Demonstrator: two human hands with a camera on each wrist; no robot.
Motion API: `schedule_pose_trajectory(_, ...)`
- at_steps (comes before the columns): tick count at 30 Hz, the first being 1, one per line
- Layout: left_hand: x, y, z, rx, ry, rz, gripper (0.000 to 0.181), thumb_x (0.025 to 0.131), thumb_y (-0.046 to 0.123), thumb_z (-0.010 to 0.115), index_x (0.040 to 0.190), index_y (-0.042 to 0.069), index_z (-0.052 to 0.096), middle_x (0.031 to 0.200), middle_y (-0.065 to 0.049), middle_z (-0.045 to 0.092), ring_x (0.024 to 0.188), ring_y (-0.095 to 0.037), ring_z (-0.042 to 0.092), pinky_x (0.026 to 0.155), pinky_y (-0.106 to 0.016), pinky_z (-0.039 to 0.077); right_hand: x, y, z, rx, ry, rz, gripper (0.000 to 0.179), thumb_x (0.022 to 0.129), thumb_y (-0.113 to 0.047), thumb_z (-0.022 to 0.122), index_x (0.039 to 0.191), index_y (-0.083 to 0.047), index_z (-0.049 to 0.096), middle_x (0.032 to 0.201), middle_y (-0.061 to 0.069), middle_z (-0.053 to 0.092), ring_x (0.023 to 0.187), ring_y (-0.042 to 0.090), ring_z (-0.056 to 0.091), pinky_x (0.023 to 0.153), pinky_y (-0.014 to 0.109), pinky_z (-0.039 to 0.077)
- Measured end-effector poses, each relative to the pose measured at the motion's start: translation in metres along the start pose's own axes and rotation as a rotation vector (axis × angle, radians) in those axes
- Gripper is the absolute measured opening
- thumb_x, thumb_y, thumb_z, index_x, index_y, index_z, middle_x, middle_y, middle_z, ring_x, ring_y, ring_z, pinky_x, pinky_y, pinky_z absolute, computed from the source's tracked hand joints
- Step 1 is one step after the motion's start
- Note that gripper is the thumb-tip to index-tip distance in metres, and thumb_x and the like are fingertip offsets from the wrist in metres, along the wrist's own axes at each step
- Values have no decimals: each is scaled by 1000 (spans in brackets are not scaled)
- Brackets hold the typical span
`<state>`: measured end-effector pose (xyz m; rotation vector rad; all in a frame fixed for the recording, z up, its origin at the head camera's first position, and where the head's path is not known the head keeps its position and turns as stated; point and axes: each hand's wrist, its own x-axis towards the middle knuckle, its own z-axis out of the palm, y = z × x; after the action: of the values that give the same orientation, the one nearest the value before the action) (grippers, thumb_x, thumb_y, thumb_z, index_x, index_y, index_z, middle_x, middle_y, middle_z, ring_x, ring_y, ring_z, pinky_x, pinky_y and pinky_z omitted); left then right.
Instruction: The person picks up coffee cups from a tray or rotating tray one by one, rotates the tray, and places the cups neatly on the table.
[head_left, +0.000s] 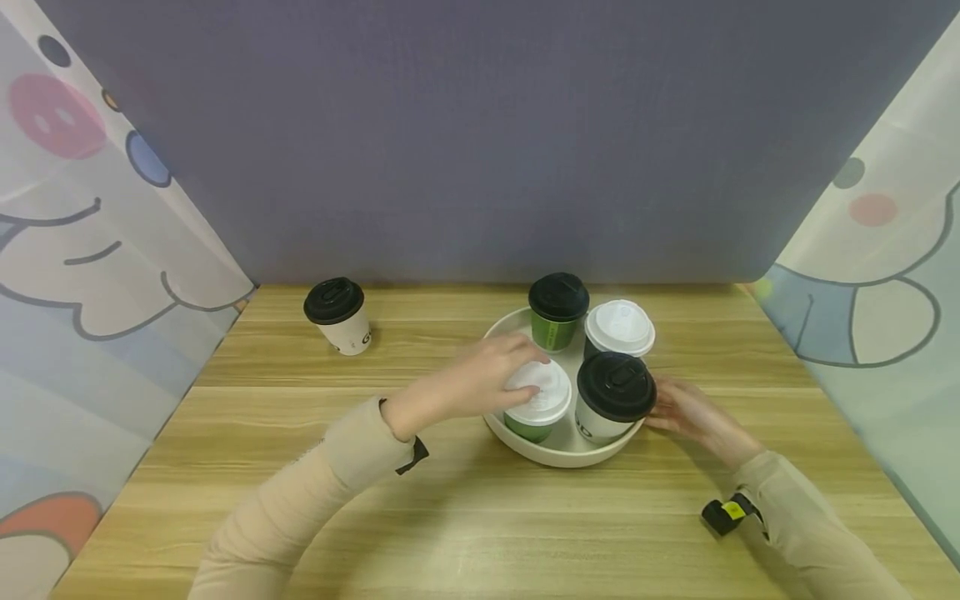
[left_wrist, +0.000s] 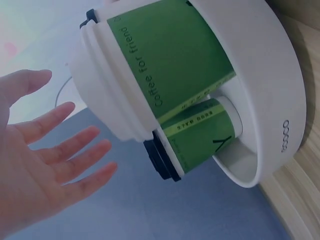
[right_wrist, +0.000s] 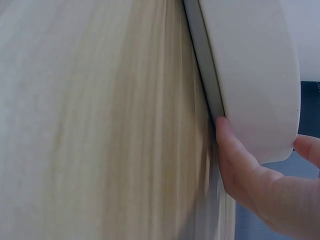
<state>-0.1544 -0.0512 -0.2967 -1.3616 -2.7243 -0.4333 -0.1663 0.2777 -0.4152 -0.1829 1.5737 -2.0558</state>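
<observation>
A round white tray [head_left: 566, 459] with a raised rim holds several lidded paper coffee cups. My left hand [head_left: 491, 377] is over the front-left one, a green cup with a white lid [head_left: 551, 390]. In the left wrist view the fingers [left_wrist: 75, 150] are spread and stand apart from that lid. My right hand [head_left: 692, 414] grips the tray's right side, thumb at the rim and fingers at its base, as the right wrist view shows. Beside it stands a white cup with a black lid [head_left: 617, 387]. Behind are a green cup with a black lid [head_left: 558, 298] and a white-lidded cup [head_left: 621, 327], its body mostly hidden.
A white cup with a black lid [head_left: 341, 321] stands alone at the back left of the wooden table [head_left: 480, 533]. A grey panel [head_left: 480, 150] rises along the back edge. Curtains with cartoon prints [head_left: 90, 250] hang at both sides.
</observation>
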Motion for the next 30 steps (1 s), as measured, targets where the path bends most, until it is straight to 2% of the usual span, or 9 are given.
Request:
schedule_pose_trajectory(4,2,3,4,25,-16,-11,40,83,33,57,118,13,52,118,-4,50,111,-18,45,92,-35,38,0,0,-1,0,-5,-4,29,96,-12,32,95,-20,60,92,-3,64,85,9,59,77,26,48)
schedule_pose_trajectory(10,5,6,11,47,-43,-7,49,82,38,57,123,13,49,127,-9,44,121,-23,36,100,-40,28,0,1,0,-29,11,-11,29,96,-10,32,96,-22,58,93,-3,64,86,10,60,77,26,48)
schedule_pose_trajectory(15,5,9,15,66,-81,-35,57,82,44,55,130,15,42,133,-10,38,124,-26,33,102,-42,24,-1,1,0,-40,17,-12,30,96,-9,31,97,-22,58,93,-4,64,86,10,60,77,26,48)
schedule_pose_trajectory(21,7,11,18,61,-133,-64,63,80,48,55,133,18,38,137,-12,32,124,-28,32,101,-45,24,0,1,0,-55,48,8,27,96,-12,33,95,-22,58,91,-4,64,85,9,60,77,26,48)
schedule_pose_trajectory(30,11,15,19,93,-198,-75,69,76,51,60,134,20,37,137,-10,31,124,-26,31,100,-46,25,-1,1,-1,-20,27,-4,28,96,-10,33,95,-23,58,90,-3,64,84,9,59,76,26,49)
